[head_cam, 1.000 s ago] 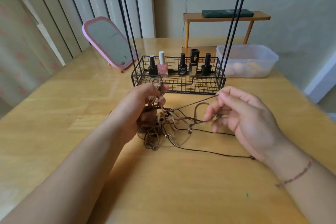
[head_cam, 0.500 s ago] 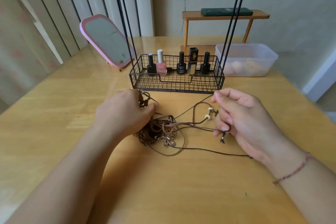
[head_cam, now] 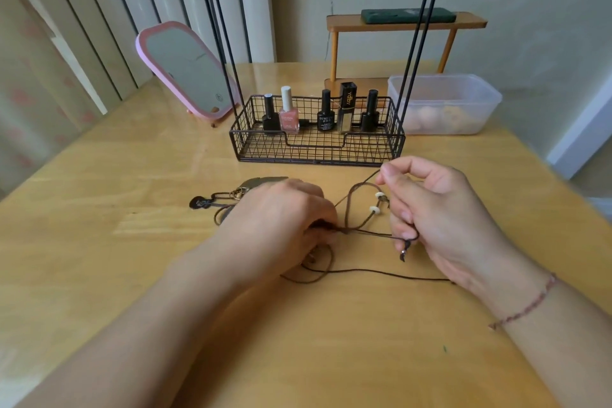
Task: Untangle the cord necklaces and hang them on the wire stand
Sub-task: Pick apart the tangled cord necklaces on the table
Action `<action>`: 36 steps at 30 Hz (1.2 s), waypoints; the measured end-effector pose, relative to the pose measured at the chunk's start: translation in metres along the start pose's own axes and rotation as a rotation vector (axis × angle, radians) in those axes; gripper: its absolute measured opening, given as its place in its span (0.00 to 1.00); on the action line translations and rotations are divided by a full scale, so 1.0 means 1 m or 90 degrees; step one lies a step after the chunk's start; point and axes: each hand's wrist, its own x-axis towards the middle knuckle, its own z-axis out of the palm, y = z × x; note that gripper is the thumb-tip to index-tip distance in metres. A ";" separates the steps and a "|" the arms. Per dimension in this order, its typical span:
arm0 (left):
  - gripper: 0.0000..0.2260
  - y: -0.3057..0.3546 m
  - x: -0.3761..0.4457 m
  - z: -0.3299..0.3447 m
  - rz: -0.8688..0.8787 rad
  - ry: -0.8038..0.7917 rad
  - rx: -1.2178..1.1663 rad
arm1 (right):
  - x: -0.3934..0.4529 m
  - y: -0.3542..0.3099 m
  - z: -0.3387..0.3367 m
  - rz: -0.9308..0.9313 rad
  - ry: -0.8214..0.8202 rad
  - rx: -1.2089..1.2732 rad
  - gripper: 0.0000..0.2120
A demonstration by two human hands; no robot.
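The wooden counter (head_cam: pixel 132 275) takes up most of the shot, with the black wire stand (head_cam: pixel 318 146) as the landmark at the middle back, its rods running up out of frame. A pink-framed mirror (head_cam: pixel 185 73) leans just left of the stand, a clear plastic tub (head_cam: pixel 443 103) sits just right of it, and a little wooden shelf (head_cam: pixel 405 21) is behind. In the stand's basket there's a row of nail polish bottles (head_cam: pixel 326 113); a gold one reads "ydby", the other labels are too small to make out. In front of the stand, the left hand (head_cam: pixel 281 222) has a closed grip bunched over the tangled cord necklaces (head_cam: pixel 351 228) on the counter. The right hand (head_cam: pixel 440 219) pinches one brown strand, pulled taut.
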 end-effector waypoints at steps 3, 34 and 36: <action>0.02 -0.002 0.000 -0.010 -0.081 0.035 -0.178 | 0.001 0.002 -0.001 -0.004 0.005 -0.007 0.09; 0.19 -0.037 -0.007 -0.019 -0.454 0.125 0.120 | 0.020 0.000 -0.043 -0.050 0.220 -0.526 0.06; 0.23 -0.017 -0.002 -0.012 -0.291 0.121 -0.043 | 0.019 -0.003 -0.042 -0.101 0.236 -0.473 0.05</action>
